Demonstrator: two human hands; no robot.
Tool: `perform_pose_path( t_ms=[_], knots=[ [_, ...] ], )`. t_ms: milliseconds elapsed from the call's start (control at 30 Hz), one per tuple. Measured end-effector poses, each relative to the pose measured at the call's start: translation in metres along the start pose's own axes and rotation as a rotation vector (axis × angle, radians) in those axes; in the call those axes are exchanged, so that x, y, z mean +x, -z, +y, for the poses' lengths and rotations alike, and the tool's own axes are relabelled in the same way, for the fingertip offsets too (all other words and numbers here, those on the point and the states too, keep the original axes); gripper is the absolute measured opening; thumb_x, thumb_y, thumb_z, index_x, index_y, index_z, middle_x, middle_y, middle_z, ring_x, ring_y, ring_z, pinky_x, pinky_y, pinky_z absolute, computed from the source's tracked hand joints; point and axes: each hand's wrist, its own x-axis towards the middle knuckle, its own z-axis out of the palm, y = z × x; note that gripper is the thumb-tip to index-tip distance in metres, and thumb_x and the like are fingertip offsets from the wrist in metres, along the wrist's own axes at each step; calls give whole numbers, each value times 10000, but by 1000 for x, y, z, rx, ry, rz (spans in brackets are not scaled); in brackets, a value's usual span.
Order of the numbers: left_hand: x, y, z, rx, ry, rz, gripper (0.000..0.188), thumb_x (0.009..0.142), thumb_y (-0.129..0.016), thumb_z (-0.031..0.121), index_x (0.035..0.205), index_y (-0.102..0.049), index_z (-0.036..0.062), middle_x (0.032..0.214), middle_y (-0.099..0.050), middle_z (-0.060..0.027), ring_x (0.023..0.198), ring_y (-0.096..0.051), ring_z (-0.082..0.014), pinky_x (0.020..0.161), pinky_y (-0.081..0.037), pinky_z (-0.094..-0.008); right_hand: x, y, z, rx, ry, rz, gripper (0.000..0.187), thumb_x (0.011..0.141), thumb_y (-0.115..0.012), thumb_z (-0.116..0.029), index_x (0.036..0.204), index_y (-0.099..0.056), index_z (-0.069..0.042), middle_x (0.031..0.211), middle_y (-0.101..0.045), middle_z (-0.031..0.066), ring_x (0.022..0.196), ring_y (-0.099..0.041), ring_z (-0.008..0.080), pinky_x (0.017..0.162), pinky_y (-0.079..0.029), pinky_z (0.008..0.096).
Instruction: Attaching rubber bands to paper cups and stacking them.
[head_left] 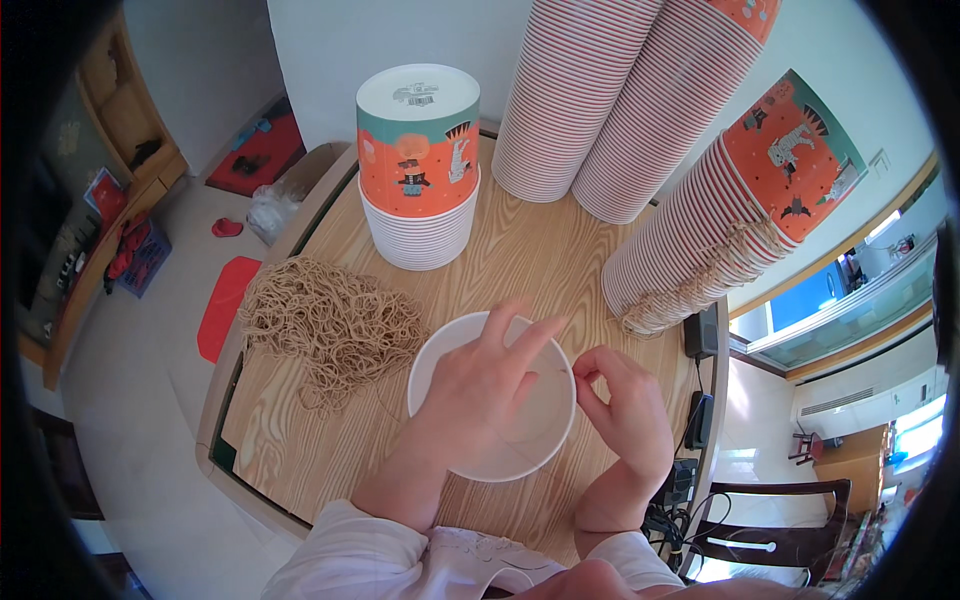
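On the wooden worktop (pixel 300 440), the left hand (pixel 478 385) spreads inside a white paper cup (pixel 440 365) while the right hand (pixel 628 410) pinches its rim, apparently fitting a string. Finished cups (pixel 700 270) lie stacked; a string pile (pixel 330 320) remains.

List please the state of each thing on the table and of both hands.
White paper cup: upright, open, left hand reaching inside.
Right hand: pinching at the cup rim.
Rubber bands: loose heap.
Short cup stack: upside down.
Tall cup stacks: leaning.

Home room: wooden table (pixel 520 250), shelf unit (pixel 110 110), dining chair (pixel 760 520), floor mats (pixel 225 300).
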Motion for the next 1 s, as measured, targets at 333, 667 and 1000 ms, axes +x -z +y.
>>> perform_pose_path(
  t_ms=[333,667,1000],
  knots=[
    [-4,3,-13,-10,48,132,231,821,-638,162,1047,-654,116,1011,-648,-70,811,-647,-278,694,-522,-400,2,-4,-1,-35,15,36,98,774,-646,-3,850,-586,-3,793,-612,125,754,-623,286,666,-482,354],
    [-13,16,-10,87,162,-192,212,839,-615,292,940,-704,128,826,-675,-104,750,-644,-305,679,-502,-425,2,-5,4,26,27,-10,104,763,-649,9,846,-587,-1,783,-605,121,747,-619,276,661,-484,342],
    [28,-46,-77,-597,117,-532,223,864,-648,232,983,-687,47,811,-665,-54,722,-607,-137,659,-472,-297,9,-11,19,81,-10,-110,109,784,-659,-45,873,-600,-24,808,-613,119,781,-616,274,672,-482,350]
  ],
)
